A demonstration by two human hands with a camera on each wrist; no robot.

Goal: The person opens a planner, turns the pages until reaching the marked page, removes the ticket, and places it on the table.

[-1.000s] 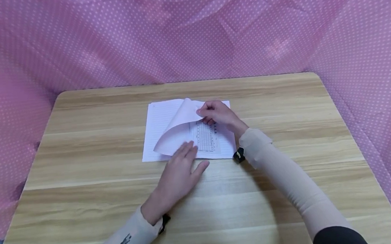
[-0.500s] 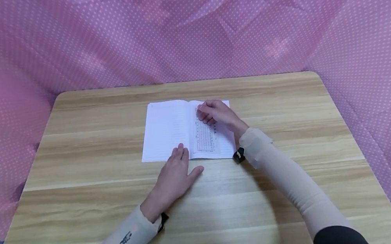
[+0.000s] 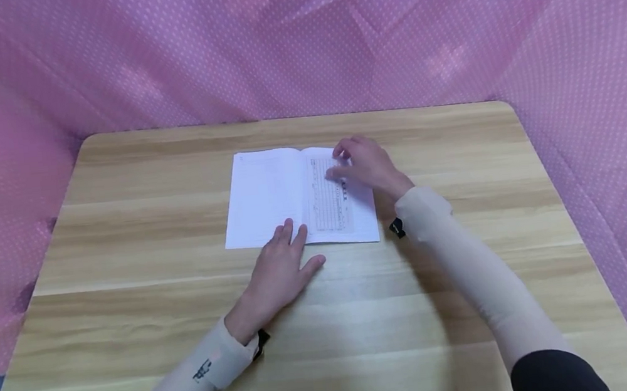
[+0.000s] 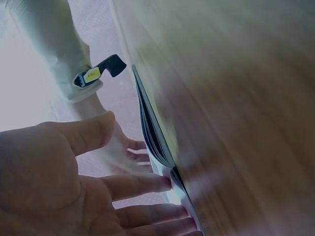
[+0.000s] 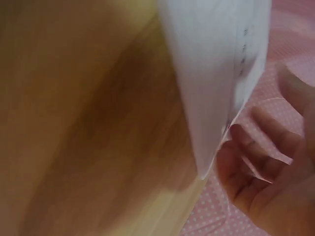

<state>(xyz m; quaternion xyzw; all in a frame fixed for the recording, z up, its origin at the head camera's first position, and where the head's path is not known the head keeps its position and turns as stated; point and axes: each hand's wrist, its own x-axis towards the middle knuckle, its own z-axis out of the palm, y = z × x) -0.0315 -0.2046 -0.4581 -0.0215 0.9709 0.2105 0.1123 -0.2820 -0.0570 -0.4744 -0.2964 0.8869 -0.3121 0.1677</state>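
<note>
An open notebook (image 3: 265,194) with lined white pages lies flat on the table. On its right page rests a sheet with a printed table (image 3: 326,200). My left hand (image 3: 280,271) has its fingers extended, their tips on the lower edge of the notebook near the fold. Over the upper part of the right page is my right hand (image 3: 368,164), thumb and fingers apart and nothing held between them. In the right wrist view the fingers (image 5: 261,152) of that hand are loosely bent beside the notebook's corner. Whether they touch the paper I cannot tell.
The notebook sits on a wood-grain table (image 3: 142,237) with rounded far corners. A pink dotted cloth (image 3: 299,46) hangs behind the table and along both sides. Each wrist wears a dark strapped device, such as the one on the right wrist (image 3: 398,227).
A page that the right hand held curled up has come down flat on the left side. The right hand has moved right and spread its fingers. The left hand shifted slightly left.
</note>
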